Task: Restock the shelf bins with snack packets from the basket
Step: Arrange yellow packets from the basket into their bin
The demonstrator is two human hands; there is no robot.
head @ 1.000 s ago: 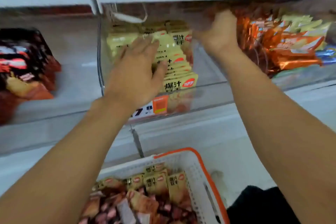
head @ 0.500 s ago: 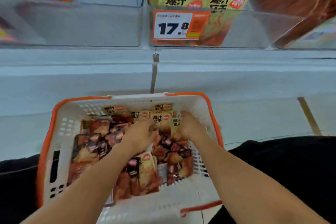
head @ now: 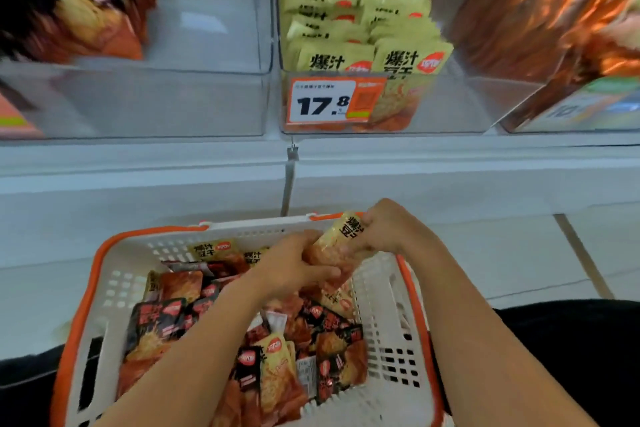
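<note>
A white basket with an orange rim (head: 86, 291) sits low in front of me, full of yellow and black-red snack packets (head: 277, 367). Above its far right corner both hands hold a small bunch of yellow packets (head: 341, 236). My left hand (head: 294, 267) grips the bunch's lower end and my right hand (head: 391, 229) pinches its upper end. On the shelf above, a clear middle bin (head: 443, 107) holds rows of the same yellow packets (head: 363, 21) behind a 17.8 price tag (head: 329, 102).
The clear bin on the left (head: 173, 104) has dark red packets (head: 69, 0) at its left side. On the right stands a bin of orange packets (head: 554, 10). A white shelf ledge (head: 450, 163) runs between the bins and the basket.
Both hands left the yellow-packet bin and dropped into the basket. They have now risen above its far right corner holding a bunch of yellow packets.
</note>
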